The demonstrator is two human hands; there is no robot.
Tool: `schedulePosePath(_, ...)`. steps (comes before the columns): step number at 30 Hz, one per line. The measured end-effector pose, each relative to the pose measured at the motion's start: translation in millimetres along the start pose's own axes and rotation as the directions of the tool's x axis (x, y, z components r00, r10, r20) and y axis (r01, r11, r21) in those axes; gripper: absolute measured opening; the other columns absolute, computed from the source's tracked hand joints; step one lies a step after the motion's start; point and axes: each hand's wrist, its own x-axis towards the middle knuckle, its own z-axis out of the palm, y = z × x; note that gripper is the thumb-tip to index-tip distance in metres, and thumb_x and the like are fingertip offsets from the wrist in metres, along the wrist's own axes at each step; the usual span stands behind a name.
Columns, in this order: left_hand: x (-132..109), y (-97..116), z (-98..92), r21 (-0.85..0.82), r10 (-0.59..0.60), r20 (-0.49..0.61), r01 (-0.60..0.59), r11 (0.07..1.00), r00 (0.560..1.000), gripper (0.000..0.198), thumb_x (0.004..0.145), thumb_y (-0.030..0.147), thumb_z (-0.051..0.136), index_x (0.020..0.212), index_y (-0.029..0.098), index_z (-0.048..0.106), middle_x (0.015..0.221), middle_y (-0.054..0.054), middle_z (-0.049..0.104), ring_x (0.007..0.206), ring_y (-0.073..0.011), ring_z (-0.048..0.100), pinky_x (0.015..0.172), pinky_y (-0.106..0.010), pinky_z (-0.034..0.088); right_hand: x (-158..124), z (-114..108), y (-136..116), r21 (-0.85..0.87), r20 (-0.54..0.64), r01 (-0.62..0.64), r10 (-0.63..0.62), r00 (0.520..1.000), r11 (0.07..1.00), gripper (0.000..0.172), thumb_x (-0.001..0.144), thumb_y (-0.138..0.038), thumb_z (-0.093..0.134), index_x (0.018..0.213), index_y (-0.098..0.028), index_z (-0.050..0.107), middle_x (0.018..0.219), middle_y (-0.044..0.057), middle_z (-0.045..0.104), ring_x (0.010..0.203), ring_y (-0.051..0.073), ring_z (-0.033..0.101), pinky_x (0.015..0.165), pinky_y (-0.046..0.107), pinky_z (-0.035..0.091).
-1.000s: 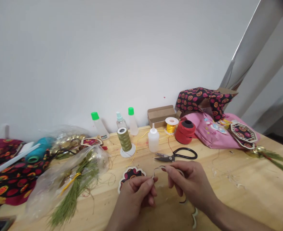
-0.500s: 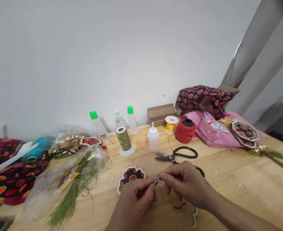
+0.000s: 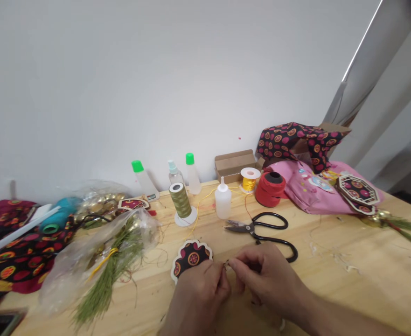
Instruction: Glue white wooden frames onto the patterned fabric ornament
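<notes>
Low over the near edge of the desk [image 3: 348, 280], a person's left hand [image 3: 201, 293] and right hand [image 3: 266, 280] meet fingertip to fingertip, both closed in a pinch on a thin cord [image 3: 226, 265]. The cord sits squarely between them, running roughly side to side, neither hand nearer. Only a dark, wiry speck shows; fingers hide the rest. A patch [image 3: 190, 255] lies just beside the left hand, scissors [image 3: 261, 228] just beyond

scissors [image 3: 261, 230] ahead, bare table [image 3: 348, 284] right
</notes>
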Motion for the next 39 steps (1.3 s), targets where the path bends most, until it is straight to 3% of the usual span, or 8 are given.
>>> schedulePosePath(4, -2.5, 3.6, -0.5, 0.023, 0.032, -0.046, -0.031, 0.999, 0.998, 0.026, 0.074, 0.004, 0.044, 0.053, 0.016, 0.054, 0.044, 0.0, 0.054, 0.039, -0.0093, 0.048, 0.042, -0.021, 0.027, -2.6, 2.8, -1.7, 0.196, 0.068, -0.141, 0.13, 0.989, 0.97, 0.034, 0.08, -0.033, 0.044, 0.051, -0.017, 0.051, 0.044, -0.004, 0.046, 0.031, 0.004, 0.041, 0.031, 0.014, 0.028)
schedulePosePath(9, -1.6, 5.4, -1.4, -0.066, -0.116, -0.018, 0.114, 0.991, 0.993, 0.027, 0.073, 0.008, 0.045, 0.047, 0.017, 0.048, 0.043, 0.001, 0.05, 0.039, -0.0089, 0.044, 0.042, -0.021, 0.026, -2.7, 2.7, -1.7, 0.261, 0.049, -0.146, 0.138, 0.989, 0.954, 0.035, 0.079, -0.035, 0.048, 0.051, -0.015, 0.053, 0.044, -0.004, 0.05, 0.031, 0.003, 0.04, 0.031, 0.013, 0.028)
schedulePosePath(13, 2.4, 5.2, -4.6, -0.233, -0.298, 0.138, 0.323, 0.917, 0.945, 0.032, 0.078, 0.014, 0.04, 0.047, 0.018, 0.046, 0.042, 0.002, 0.047, 0.042, -0.0094, 0.045, 0.044, -0.02, 0.028, -0.9, -1.0, -2.4, 0.33, 0.053, -0.202, 0.195, 0.979, 0.922, 0.032, 0.077, -0.038, 0.05, 0.055, -0.015, 0.056, 0.046, -0.003, 0.054, 0.029, 0.003, 0.041, 0.029, 0.013, 0.029)
schedulePosePath(18, 5.0, 4.2, -7.8, -0.435, -0.334, 0.271, 0.424, 0.794, 0.903, 0.035, 0.083, 0.022, 0.038, 0.05, 0.019, 0.049, 0.045, 0.002, 0.05, 0.046, -0.0105, 0.047, 0.048, -0.019, 0.032, 1.9, -5.7, -3.7, 0.361, 0.032, -0.205, 0.208, 0.978, 0.91, 0.029, 0.074, -0.036, 0.052, 0.056, -0.014, 0.058, 0.046, -0.003, 0.056, 0.028, 0.003, 0.041, 0.029, 0.012, 0.031)
schedulePosePath(26, 5.3, 2.2, -5.3, -0.418, -0.452, 0.274, 0.528, 0.739, 0.849, 0.033, 0.078, 0.023, 0.044, 0.046, 0.018, 0.052, 0.042, 0.003, 0.048, 0.042, -0.0098, 0.044, 0.045, -0.019, 0.03, 3.3, -10.3, -4.1, 0.45, 0.039, -0.219, 0.226, 0.973, 0.866, 0.03, 0.072, -0.037, 0.055, 0.053, -0.014, 0.056, 0.042, -0.004, 0.054, 0.027, 0.002, 0.039, 0.028, 0.011, 0.029)
schedulePosePath(31, 2.8, 7.1, -2.5, -0.458, -0.377, 0.524, 0.626, 0.631, 0.764, 0.039, 0.077, 0.029, 0.048, 0.041, 0.016, 0.055, 0.037, 0.004, 0.044, 0.037, -0.0078, 0.035, 0.039, -0.019, 0.024, 6.1, -25.3, -1.2, 0.525, 0.133, -0.278, 0.245, 0.96, 0.804, 0.028, 0.07, -0.04, 0.059, 0.063, -0.012, 0.062, 0.04, -0.004, 0.055, 0.025, 0.002, 0.038, 0.027, 0.012, 0.026)
schedulePosePath(36, 5.8, 8.3, -7.7, -0.723, -0.26, 0.529, 0.59, 0.359, 0.808, 0.02, 0.072, 0.029, 0.059, 0.083, 0.016, 0.069, 0.071, -0.002, 0.062, 0.066, -0.0136, 0.052, 0.058, -0.021, 0.04, 8.7, -27.7, -0.2, 0.421, 0.216, -0.289, 0.214, 0.953, 0.86, 0.023, 0.073, -0.03, 0.054, 0.06, -0.012, 0.063, 0.038, -0.006, 0.05, 0.028, 0.002, 0.038, 0.03, 0.012, 0.031)
schedulePosePath(39, 6.7, 6.5, -7.7, -0.779, -0.266, 0.574, 0.616, 0.114, 0.775, 0.028, 0.069, 0.039, 0.063, 0.079, 0.014, 0.07, 0.068, -0.004, 0.064, 0.063, -0.0149, 0.056, 0.059, -0.024, 0.045, 9.1, -25.3, -0.3, 0.287, 0.168, -0.234, 0.192, 0.967, 0.929, 0.022, 0.073, -0.024, 0.052, 0.057, -0.013, 0.063, 0.04, -0.006, 0.05, 0.031, 0.003, 0.039, 0.033, 0.013, 0.032)
